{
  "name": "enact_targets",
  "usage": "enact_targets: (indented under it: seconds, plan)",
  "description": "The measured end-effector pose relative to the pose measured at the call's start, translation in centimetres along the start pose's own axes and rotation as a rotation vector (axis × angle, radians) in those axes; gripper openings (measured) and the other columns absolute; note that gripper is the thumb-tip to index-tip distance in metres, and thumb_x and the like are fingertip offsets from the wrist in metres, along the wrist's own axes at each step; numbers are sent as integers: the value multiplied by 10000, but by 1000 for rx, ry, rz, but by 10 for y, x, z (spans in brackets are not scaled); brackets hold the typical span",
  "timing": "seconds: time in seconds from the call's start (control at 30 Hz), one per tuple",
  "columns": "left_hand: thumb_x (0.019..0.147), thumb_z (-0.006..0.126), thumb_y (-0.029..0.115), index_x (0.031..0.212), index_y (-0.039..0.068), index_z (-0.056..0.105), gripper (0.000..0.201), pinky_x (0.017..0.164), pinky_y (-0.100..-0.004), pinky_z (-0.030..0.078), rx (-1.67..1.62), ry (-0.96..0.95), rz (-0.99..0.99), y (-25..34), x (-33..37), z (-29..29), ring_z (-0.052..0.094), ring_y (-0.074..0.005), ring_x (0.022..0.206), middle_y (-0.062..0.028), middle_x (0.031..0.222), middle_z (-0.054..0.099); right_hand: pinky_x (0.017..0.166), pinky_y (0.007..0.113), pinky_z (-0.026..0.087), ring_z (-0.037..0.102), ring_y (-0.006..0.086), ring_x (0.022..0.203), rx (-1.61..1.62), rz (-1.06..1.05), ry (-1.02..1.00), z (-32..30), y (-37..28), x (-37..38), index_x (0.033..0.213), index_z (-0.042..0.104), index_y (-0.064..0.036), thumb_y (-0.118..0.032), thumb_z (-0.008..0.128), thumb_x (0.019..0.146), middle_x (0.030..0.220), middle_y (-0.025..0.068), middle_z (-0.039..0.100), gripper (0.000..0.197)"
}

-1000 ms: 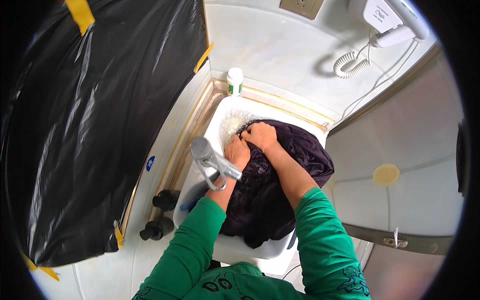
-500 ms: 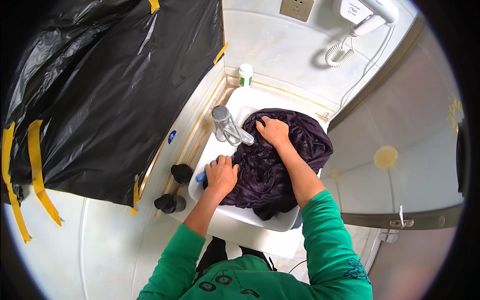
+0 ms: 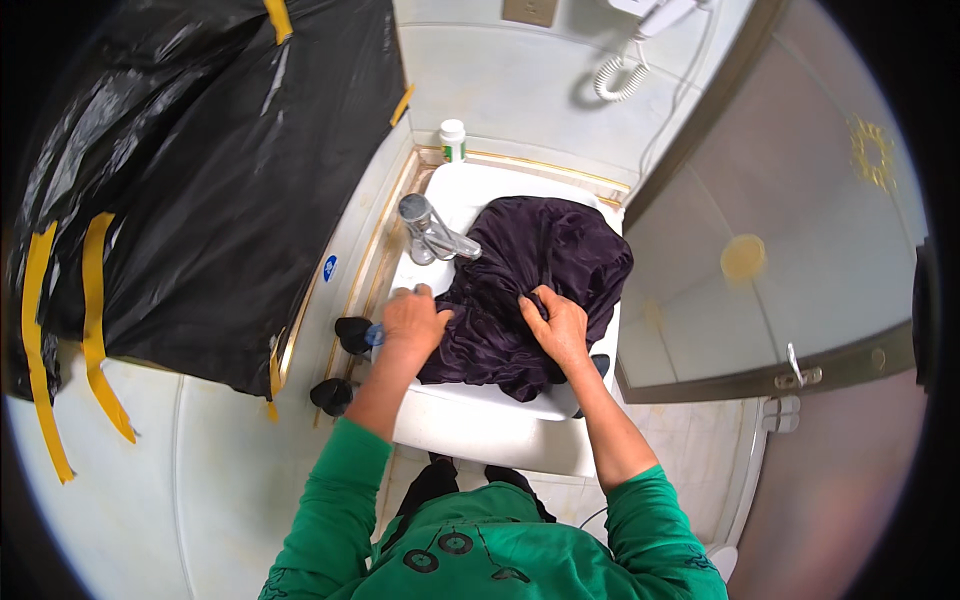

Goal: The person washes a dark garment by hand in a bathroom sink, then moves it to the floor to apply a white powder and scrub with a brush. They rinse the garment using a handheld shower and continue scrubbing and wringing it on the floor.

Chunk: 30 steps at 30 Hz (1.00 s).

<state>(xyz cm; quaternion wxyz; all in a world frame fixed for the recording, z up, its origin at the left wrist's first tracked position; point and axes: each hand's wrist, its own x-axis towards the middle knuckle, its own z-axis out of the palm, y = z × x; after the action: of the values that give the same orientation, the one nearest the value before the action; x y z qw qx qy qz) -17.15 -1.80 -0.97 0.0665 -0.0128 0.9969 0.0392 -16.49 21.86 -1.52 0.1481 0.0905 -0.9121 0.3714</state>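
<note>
A dark purple, shiny cloth or garment (image 3: pixel 575 235) lies bunched in the white washbasin (image 3: pixel 450 180), covering most of its bowl. My right hand (image 3: pixel 562 325) pinches a fold of it near the middle, thumb and fingers together. At the basin's left side, my left hand (image 3: pixel 413 322) curls over the cloth's left edge, its fingertips partly hidden. A small blue piece (image 3: pixel 375 335) shows just left of that hand; its kind is unclear. The chrome tap (image 3: pixel 430 235) stands beyond my left hand, its spout reaching to the cloth.
A white bottle (image 3: pixel 452 140) stands behind the basin. Two black-capped containers (image 3: pixel 330 397) are at its left. Black plastic sheeting (image 3: pixel 220 190) is taped to the left wall. A curved glass door (image 3: pixel 760 220) borders the right; a white hair dryer (image 3: pixel 665 15) hangs above.
My right hand has come back from the far side of the cloth to its middle, and the folds there have shifted. My left hand stays at the left edge. The view has moved slightly.
</note>
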Motion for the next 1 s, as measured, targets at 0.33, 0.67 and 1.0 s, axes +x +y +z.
enact_targets:
  seconds: [0.33, 0.67, 1.0]
  plan:
    - [652, 874, 131, 1386, 95, 482, 833, 812, -364, 513, -513, 185, 14, -63, -26, -7, 657, -265, 867, -126, 966, 675, 648, 445, 521, 658, 327, 695, -1, -78, 278, 19, 6, -10, 776, 658, -104, -319, 700, 808, 699, 116, 641, 221]
    - [924, 736, 183, 1154, 13, 648, 299, 777, -260, 478, -1114, 80, 232, -23, 44, 53, 565, -100, 855, -8, 1002, 651, 707, 410, 463, 621, 285, 741, 40, -83, 422, 44, 3, -28, 744, 585, -95, -306, 734, 770, 704, 82, 626, 260]
    - [973, 640, 434, 1447, -8, 486, 667, 1037, -327, 406, -1008, -97, 226, 30, 93, 42, 523, -216, 1211, -121, 1401, 539, 701, 402, 434, 601, 264, 751, 165, 19, 489, 68, -33, -107, 792, 585, -95, -260, 759, 715, 748, 61, 596, 252]
